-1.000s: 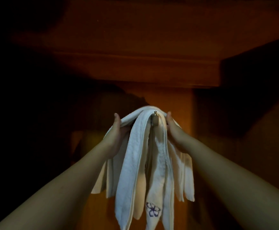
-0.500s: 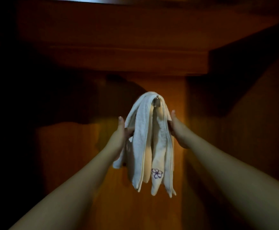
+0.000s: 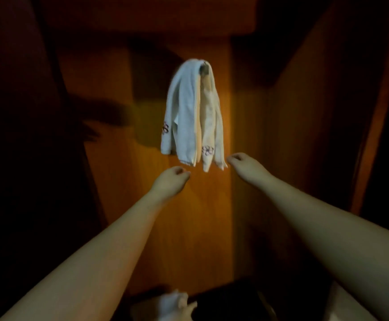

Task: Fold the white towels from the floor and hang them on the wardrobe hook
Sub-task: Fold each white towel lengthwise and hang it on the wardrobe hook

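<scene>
Head view, dim light, slight blur. Scanning left to right.

Far left: dark wardrobe side, with a hand-shaped shadow [image 3: 91, 126] cast on the wood, up and left of the left fingers.

Left hand [image 3: 169, 181]: fingers loosely curled, holding nothing. Forearm runs down to the lower left corner.

Centre: orange-brown wardrobe panel [image 3: 142, 107] behind everything. White towels [image 3: 189, 112] hang in a bundle over the hook [image 3: 204, 67], whose metal tip shows at the top of the bundle. Folds drop straight down. Flower embroidery visible on a left fold and near the lower right edge. The bundle's bottom edge sits just above and between both sets of fingers; no contact with the left fingers. Nothing lies between the fingers and the cloth.

Right hand [image 3: 246, 166]: fingers loosely curled, holding nothing. Fingertips sit just beside the lower right corner of the towels; contact cannot be told through the blur.

Right: darker wardrobe wall [image 3: 328, 112] angling away, up and right of the right fingers.

Bottom centre, well below both hands: a blurred pale lump of white cloth [image 3: 172, 302] against a dark surface.
</scene>
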`<control>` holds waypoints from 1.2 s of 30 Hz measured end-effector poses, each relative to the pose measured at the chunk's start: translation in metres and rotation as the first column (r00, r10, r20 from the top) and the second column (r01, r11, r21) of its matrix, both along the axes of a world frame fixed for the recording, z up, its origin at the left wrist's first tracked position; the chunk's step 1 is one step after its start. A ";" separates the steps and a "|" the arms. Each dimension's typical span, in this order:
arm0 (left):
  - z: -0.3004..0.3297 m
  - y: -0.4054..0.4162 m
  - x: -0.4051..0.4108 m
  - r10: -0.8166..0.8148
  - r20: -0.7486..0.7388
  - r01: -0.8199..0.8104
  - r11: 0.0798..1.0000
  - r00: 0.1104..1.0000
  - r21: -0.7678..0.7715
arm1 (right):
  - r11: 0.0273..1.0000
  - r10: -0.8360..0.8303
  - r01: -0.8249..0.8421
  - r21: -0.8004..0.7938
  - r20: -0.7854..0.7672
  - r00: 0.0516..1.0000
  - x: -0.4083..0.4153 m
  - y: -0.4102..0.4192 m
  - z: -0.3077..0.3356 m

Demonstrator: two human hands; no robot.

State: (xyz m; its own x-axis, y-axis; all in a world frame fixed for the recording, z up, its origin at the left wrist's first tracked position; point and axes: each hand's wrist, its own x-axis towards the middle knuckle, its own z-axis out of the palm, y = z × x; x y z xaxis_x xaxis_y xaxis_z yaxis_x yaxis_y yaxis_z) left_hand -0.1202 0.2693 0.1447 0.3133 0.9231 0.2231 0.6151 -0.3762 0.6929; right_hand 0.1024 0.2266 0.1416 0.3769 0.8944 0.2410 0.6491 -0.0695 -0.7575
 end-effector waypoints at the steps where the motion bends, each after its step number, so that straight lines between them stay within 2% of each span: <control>1: -0.012 -0.011 -0.002 -0.023 -0.025 0.022 1.000 0.999 -0.016 | 0.999 0.014 -0.014 -0.029 0.014 1.000 -0.003 -0.019 -0.015; 6: -0.088 -0.066 -0.006 -0.196 -0.150 0.172 0.972 0.969 -0.157 | 0.981 0.019 -0.011 -0.195 0.040 0.999 -0.003 -0.113 -0.096; 11: -0.190 -0.108 0.004 -0.319 -0.216 0.244 0.917 0.923 -0.315 | 0.927 0.001 0.061 -0.369 0.167 0.986 0.006 -0.194 -0.192; 14: -0.250 -0.134 0.023 -0.429 -0.264 0.309 0.865 0.864 -0.394 | 0.856 -0.006 0.098 -0.508 0.180 0.984 0.017 -0.238 -0.250; 17: -0.289 -0.154 0.043 -0.542 -0.280 0.401 0.808 0.792 -0.431 | 0.818 -0.033 0.150 -0.556 0.215 0.976 0.025 -0.281 -0.298; 21: -0.338 -0.190 0.093 -0.687 -0.282 0.483 0.691 0.670 -0.537 | 0.732 -0.156 0.234 -0.639 0.177 0.972 0.045 -0.345 -0.357; 26: -0.388 -0.246 0.166 -0.761 -0.283 0.466 0.599 0.583 -0.652 | 0.607 -0.277 0.274 -0.746 0.124 0.953 0.084 -0.418 -0.412; 30: -0.425 -0.288 0.239 -0.808 -0.348 0.464 0.567 0.476 -0.680 | 0.537 -0.388 0.287 -0.793 0.069 0.919 0.134 -0.475 -0.448; 36: -0.467 -0.343 0.362 -0.839 -0.394 0.428 0.534 0.375 -0.729 | 0.466 -0.512 0.308 -0.829 0.031 0.858 0.238 -0.550 -0.484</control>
State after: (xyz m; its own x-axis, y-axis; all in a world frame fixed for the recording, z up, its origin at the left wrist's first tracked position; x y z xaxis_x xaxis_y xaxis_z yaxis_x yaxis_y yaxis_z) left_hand 0.2419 -0.0738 -0.3224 0.6957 0.2533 -0.6722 0.6396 -0.6443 0.4192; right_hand 0.3400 -0.3233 -0.3429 0.6980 0.3977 -0.5955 0.2249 -0.9113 -0.3450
